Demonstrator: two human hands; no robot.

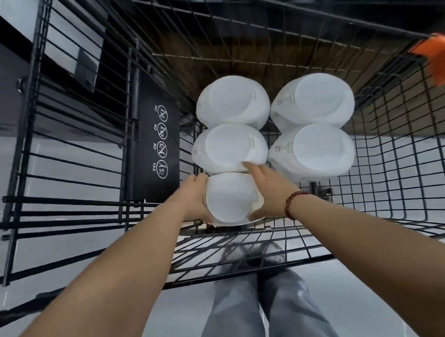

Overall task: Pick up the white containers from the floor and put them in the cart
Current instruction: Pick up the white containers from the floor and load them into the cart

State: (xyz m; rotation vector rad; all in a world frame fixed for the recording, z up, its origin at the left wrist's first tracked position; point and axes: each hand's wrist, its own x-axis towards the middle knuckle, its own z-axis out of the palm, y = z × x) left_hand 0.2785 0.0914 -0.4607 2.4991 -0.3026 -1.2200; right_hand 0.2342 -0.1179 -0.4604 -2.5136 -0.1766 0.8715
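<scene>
Both hands are clamped on one white container [231,199] — the nearest of five — inside the black wire cart [382,147]. The left hand [194,197] presses flat against the container's left side, a gold ring [191,177] showing on one finger. The right hand [268,190] cups the opposite side, its fingers [252,168] reaching over the far edge and its thumb hooked along the near rim, so the container sits squeezed between the two palms. A string of dark red beads [295,202] circles the right wrist.

The held container is low in the cart at the near end, its round flat face turned up toward the camera; whether it rests on the cart's floor cannot be told. It touches the next container [228,148] in a left-hand row, and a third one [232,103] lies beyond that. A right-hand row holds two more — one nearer [312,152], one farther [313,101] — pressed against each other.

On the cart's left, a black panel [155,143] carries four round white pictograms marked NO, NO, NO and YES. Orange plastic corner guards [443,57] cap the cart's right side. Below the cart's near edge, grey trouser legs [263,318] stand on pale floor tiles [180,329].
</scene>
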